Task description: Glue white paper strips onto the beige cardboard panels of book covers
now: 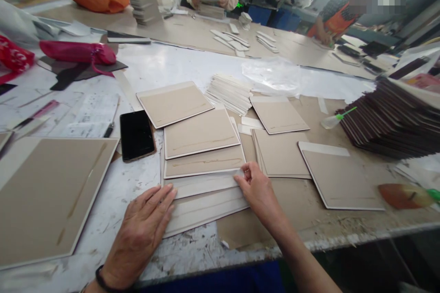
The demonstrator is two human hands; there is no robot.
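My left hand (pixel 142 224) lies with its fingers stretched out, fingertips on the left end of a white strip (pixel 206 184) along the near edge of a stack of beige boards. The thumb and fingers of my right hand (pixel 256 187) pinch the right end of that strip. Just beyond, a beige board (pixel 201 132) with a brown glue line overlaps others in the stack, and a further board (pixel 175 103) lies askew on top. Below the strip, another pale board edge (pixel 209 210) sticks out toward me. How the strip joins the board under it is hard to tell.
A black phone (pixel 137 135) lies left of the stack. A bundle of white strips (pixel 229 94) sits behind it. To the right are loose boards (pixel 340 178), a glue bottle (pixel 407 195), a small bottle (pixel 332 121) and a tall dark stack (pixel 392 119). Two people work across the table.
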